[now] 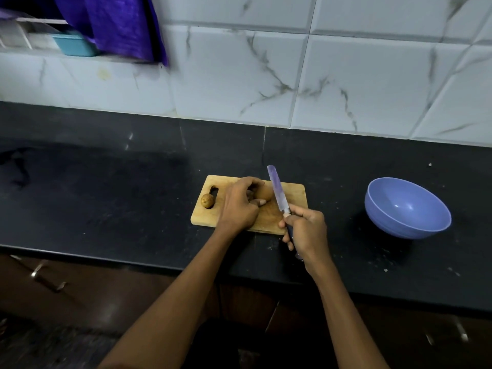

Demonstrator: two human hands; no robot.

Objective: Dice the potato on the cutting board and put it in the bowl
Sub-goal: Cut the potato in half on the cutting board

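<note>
Where tiles point(346, 83) meet, black counter point(106, 203), wood board point(295, 194)

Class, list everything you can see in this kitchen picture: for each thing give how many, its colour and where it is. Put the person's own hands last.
cutting board: one, light wood, on the black counter, centre.
potato: one, brown, on the board, under the left hand.
small potato: one, brown, at the board's left end by the handle slot.
knife: one, purplish blade, dark handle, blade beside the potato.
bowl: one, blue, on the counter right of the board.
counter: one, black.
wall tiles: white, grey-veined, behind the counter.
cloth: one, purple, hanging top left.
tub: one, teal, top left.
left hand: holds the potato.
right hand: grips the knife handle.
</note>
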